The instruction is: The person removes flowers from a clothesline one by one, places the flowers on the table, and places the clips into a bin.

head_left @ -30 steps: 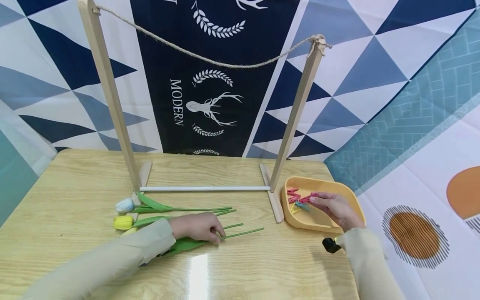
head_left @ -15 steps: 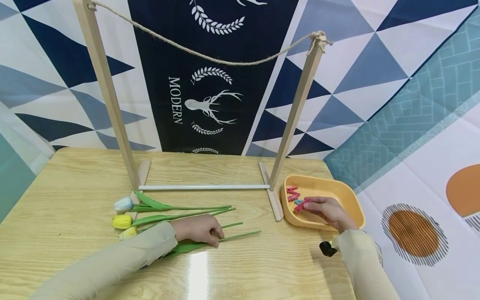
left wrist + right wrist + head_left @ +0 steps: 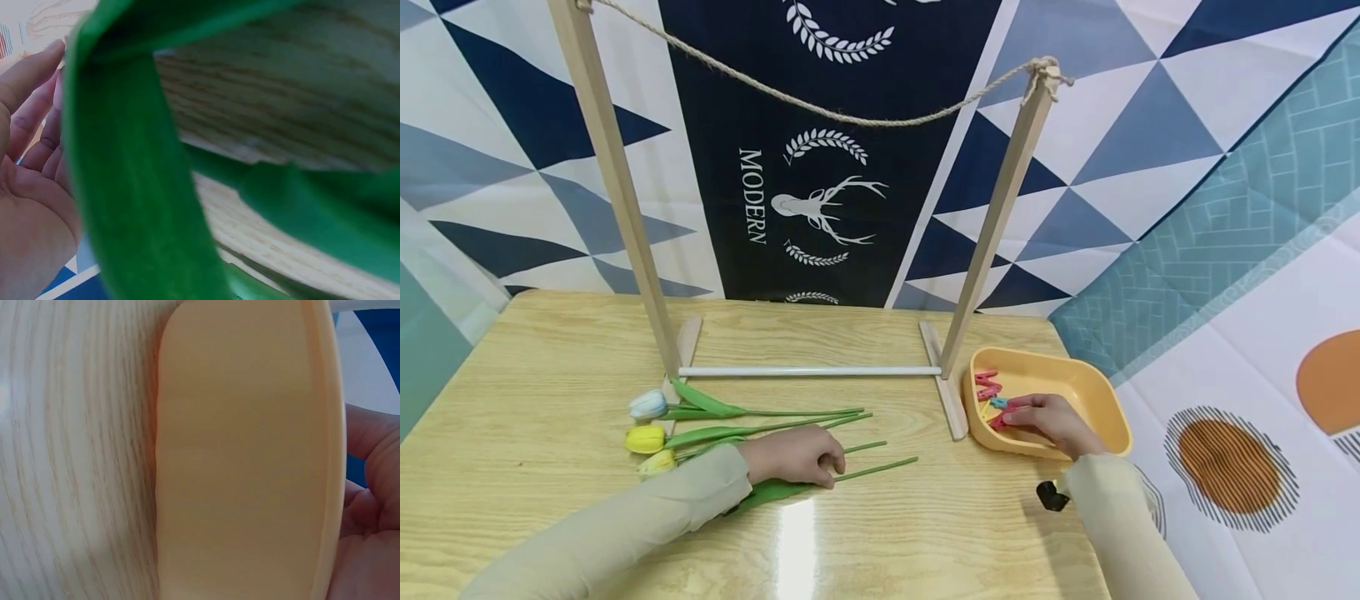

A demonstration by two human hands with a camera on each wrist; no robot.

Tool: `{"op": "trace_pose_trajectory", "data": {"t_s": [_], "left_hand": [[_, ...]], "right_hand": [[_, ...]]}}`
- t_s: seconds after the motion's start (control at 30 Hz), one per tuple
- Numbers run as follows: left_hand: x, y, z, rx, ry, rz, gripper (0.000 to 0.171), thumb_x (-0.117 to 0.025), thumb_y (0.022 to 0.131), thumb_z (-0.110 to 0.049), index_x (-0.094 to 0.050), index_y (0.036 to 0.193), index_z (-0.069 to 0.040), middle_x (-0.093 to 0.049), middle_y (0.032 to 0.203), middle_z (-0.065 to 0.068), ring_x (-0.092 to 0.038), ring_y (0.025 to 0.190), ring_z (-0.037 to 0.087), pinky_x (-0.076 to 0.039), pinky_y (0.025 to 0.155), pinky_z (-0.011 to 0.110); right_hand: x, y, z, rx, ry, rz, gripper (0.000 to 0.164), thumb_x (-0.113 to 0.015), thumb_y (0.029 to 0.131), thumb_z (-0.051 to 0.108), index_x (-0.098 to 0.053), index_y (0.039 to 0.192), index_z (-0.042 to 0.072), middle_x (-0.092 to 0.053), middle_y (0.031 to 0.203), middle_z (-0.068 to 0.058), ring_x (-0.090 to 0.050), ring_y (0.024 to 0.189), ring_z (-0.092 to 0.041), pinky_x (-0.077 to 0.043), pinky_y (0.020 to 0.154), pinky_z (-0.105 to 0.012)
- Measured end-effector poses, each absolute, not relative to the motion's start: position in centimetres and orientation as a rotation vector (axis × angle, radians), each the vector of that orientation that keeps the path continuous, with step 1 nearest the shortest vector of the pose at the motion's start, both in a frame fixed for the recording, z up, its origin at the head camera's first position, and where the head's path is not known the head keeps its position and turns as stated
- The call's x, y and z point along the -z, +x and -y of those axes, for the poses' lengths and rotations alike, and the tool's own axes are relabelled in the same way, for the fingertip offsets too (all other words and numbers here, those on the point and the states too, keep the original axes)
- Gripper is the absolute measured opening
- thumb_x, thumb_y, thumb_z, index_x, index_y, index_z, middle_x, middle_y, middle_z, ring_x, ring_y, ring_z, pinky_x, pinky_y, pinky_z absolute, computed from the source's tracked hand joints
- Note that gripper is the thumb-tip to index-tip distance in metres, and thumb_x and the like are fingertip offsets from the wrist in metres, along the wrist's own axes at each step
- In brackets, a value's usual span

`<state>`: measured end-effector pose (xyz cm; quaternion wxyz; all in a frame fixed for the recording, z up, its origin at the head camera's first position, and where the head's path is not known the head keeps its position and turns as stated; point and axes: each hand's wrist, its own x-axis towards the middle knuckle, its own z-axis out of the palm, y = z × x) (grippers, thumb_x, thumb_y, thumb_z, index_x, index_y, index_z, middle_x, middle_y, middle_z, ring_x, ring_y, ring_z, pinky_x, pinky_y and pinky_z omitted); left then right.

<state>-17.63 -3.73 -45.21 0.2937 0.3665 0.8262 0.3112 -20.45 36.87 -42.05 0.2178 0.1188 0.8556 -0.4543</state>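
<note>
My left hand (image 3: pixel 801 457) pinches the green stem (image 3: pixel 880 469) of an artificial tulip lying on the table. Its bloom is hidden under my sleeve, and its broad leaf (image 3: pixel 134 162) crosses close in the left wrist view. Beside it lie a pale blue tulip (image 3: pixel 649 405), a yellow tulip (image 3: pixel 645 439) and a pale yellow tulip (image 3: pixel 658 463). My right hand (image 3: pixel 1051 419) reaches into the yellow-orange basket (image 3: pixel 1090 383), thumb and fingers on a red clothespin (image 3: pixel 999 421). Other clothespins (image 3: pixel 988 392) lie at the basket's left end. In the right wrist view the basket wall (image 3: pixel 244 450) hides my fingertips.
Behind the flowers stands a wooden frame, with a left post (image 3: pixel 625 200), a right post (image 3: pixel 996 225) and a white bar (image 3: pixel 808 372) low between them. A sagging rope (image 3: pixel 850 120) joins the post tops. Patterned cloth (image 3: pixel 820 208) hangs at the back.
My right hand has lowered the red clothespin down and left inside the basket, beside the other clothespins. The left hand stays on the tulip stem, which has slid slightly left.
</note>
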Motion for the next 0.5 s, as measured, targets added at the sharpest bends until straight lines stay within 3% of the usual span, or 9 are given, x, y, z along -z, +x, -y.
{"op": "trace_pose_trajectory", "data": {"t_s": [0.3,0.5], "left_hand": [[45.3,-17.4,4.8,-0.883,0.948,-2.225,0.015,-0.066,0.087,-0.014,-0.069,0.100,-0.009,-0.050,0.064,-0.010,-0.038,0.055,0.002,-0.040,0.061,0.019],[45.3,-17.4,6.2,-0.963,0.935,-2.241,0.017,-0.064,0.088,-0.014,-0.069,0.103,-0.008,-0.056,0.070,-0.010,-0.042,0.057,0.001,-0.042,0.060,0.019]], "right_hand": [[42.0,-20.8,-35.8,0.991,0.334,-2.522,0.039,-0.070,0.085,0.022,-0.061,0.109,-0.006,-0.068,0.094,-0.009,-0.062,0.079,-0.011,-0.053,0.071,-0.025],[41.8,-20.6,-35.6,0.852,0.346,-2.566,0.031,-0.069,0.086,0.023,-0.065,0.101,-0.004,-0.068,0.083,-0.008,-0.059,0.070,-0.013,-0.050,0.063,-0.024]]}}
